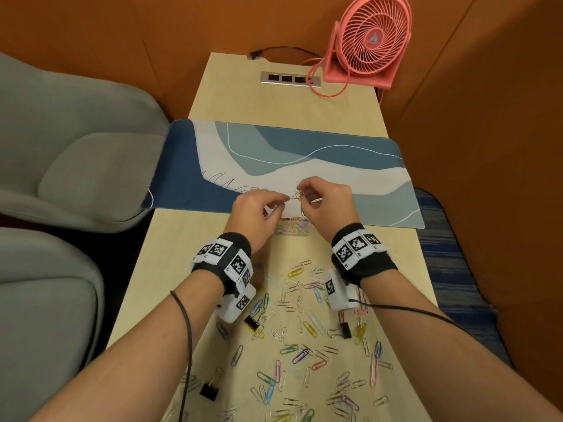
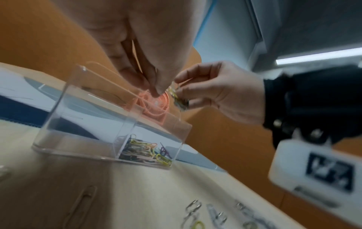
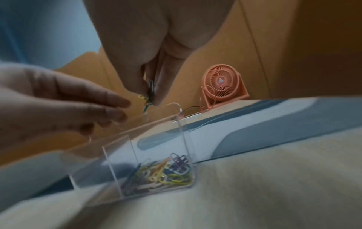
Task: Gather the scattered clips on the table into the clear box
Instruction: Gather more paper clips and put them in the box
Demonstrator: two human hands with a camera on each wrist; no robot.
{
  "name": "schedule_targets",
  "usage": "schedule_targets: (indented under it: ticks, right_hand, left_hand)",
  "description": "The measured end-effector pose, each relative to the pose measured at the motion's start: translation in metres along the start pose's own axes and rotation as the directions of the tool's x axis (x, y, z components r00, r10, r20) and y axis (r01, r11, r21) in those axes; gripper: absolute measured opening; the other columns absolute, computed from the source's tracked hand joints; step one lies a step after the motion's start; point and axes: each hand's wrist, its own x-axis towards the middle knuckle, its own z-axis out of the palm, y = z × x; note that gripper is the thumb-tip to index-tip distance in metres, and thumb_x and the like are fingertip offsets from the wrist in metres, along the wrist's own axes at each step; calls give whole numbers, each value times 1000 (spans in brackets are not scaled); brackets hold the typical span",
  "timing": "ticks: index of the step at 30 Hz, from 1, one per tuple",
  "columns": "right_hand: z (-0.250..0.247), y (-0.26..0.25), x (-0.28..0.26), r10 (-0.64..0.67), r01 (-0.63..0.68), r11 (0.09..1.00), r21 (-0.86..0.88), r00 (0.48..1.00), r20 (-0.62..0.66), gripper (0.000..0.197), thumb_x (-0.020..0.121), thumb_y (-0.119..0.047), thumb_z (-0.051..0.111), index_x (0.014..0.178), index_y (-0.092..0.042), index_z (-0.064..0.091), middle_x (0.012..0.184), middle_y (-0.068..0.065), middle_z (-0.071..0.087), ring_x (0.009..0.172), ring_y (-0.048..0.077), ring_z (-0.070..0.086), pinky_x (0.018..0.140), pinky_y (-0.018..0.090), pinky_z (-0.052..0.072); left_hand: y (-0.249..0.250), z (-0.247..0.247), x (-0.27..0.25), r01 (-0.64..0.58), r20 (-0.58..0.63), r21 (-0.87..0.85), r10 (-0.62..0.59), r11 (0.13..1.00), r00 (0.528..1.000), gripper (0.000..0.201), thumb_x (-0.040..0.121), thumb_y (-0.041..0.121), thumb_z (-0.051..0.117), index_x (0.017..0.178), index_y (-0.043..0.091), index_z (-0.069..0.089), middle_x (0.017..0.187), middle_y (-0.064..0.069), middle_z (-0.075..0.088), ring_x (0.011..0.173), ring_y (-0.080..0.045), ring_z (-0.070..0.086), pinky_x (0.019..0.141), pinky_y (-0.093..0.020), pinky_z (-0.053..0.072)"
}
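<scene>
Both hands over the clear box [image 2: 109,124] on the desk [image 1: 182,239]. Right hand [image 2: 221,94] pinches a tangled bunch of clips [image 2: 179,99]; left hand [image 1: 256,211] fingers curled beside it, contact unclear. Clips are light, stiff, slippery wire that snags; pinch at the loops.

Orange walls [image 1: 91,41], grey chairs [image 1: 61,141] at left, blue carpet [image 1: 451,269] right, ceiling light [image 2: 317,57] on.

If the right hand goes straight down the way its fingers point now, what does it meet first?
Probably the open top of the clear box, then the paper clips in its right compartment. The right hand pinches a small bunch of clips above it; depth is unclear.
</scene>
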Motion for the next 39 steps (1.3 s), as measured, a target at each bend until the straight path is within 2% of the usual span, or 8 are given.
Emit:
schedule_targets:
  ticks: [5,11,16,21,26,31,36,39]
  right_hand:
    - [3,0,2,-52,109,970,-216,965,255,33,88,-8,56,120,-19,52,84,3,69,75,25,65,71,38,56]
    - [9,-3,6,-20,206,890,-406,908,418,22,91,-13,51,100,-12,71,91,11,72,84,32,65,77,40,54]
    - [-2,-22,-13,-23,182,890,-418,933,359,24,91,-15,50,95,-6,72,91,14,71,85,34,64,78,40,52]
    - [-22,-50,-105,-19,87,966,-242,963,269,21,87,-15,58,98,-13,75,93,4,74,81,20,67,82,35,54]
    - [-24,-82,-231,112,-39,988,-148,839,532,17,88,-25,63,99,-20,75,86,-6,72,71,4,62,77,24,56]
    - [-3,-108,-328,118,54,971,-233,740,663,34,82,-42,65,111,-25,68,105,-4,61,99,15,57,83,34,52]
    - [8,-118,-380,316,-103,910,-401,798,513,36,85,-34,64,119,-22,59,118,3,50,106,20,53,89,31,49]
    - [12,-125,-396,277,-126,946,-300,793,543,32,85,-25,64,116,-18,61,112,2,50,100,17,55,92,28,48]
  left_hand:
    - [-10,-12,-23,41,-114,-79,-49,996,992,20,85,14,65,99,27,69,87,14,64,82,-5,57,75,-21,46]
    - [-16,-26,-55,74,-130,-80,-84,994,988,22,83,12,66,100,26,68,84,10,63,78,-10,55,71,-30,49]
    - [0,-44,-92,108,-20,-125,-111,986,994,16,83,16,69,97,24,71,85,7,65,77,-8,56,67,-19,46]
    - [20,-64,-169,124,179,-106,-104,987,978,8,82,20,74,89,21,73,80,6,65,73,-6,56,65,-7,37]
    - [21,-90,-265,231,305,-23,-213,973,928,7,82,20,73,88,25,73,79,11,64,73,-4,57,65,-12,42]
    - [16,-114,-355,385,152,185,-414,904,898,21,82,8,66,98,22,70,90,6,59,75,-4,54,75,-24,51]
    - [15,-116,-420,571,28,219,-590,791,807,31,82,19,71,113,17,65,103,1,52,83,-14,58,87,-33,53]
    - [17,-108,-434,539,64,208,-561,816,825,38,82,25,71,119,15,65,110,1,47,95,-15,53,95,-27,46]
